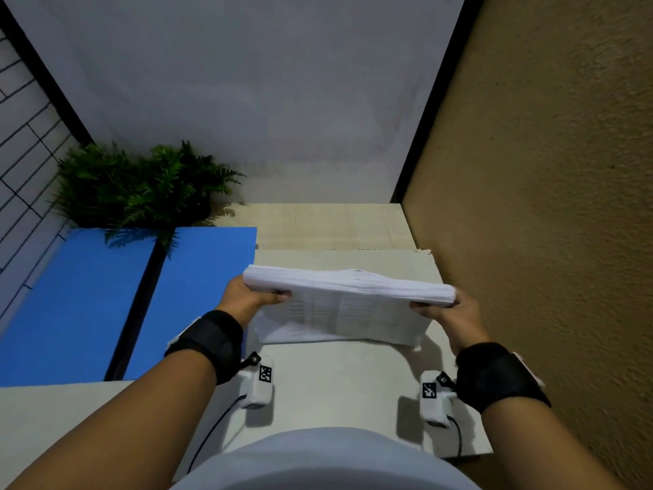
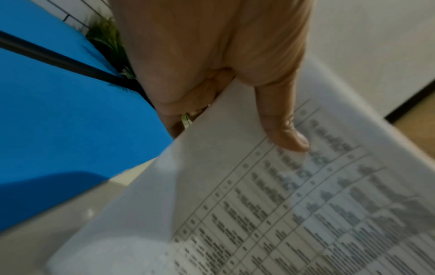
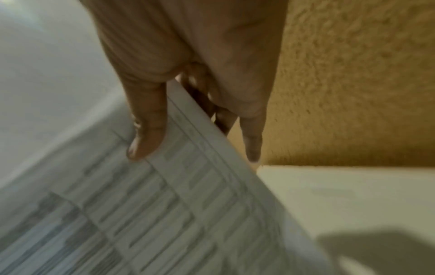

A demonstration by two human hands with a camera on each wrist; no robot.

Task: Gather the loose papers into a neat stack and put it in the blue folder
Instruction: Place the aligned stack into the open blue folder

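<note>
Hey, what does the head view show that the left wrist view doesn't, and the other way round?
Only the head view shows the right hand gripping the paper stack's right end, the stack's top edge, and the folder's left panel.

Only the left wrist view shows the printed table with the left thumb pressed on it.

Both show the left hand holding the stack, the open blue folder, the plant and the table.

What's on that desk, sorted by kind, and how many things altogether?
Paper stack, held by the left hand and the right hand: 1
Blue folder, lying open: 1
Green plant: 1
Total: 3
</note>
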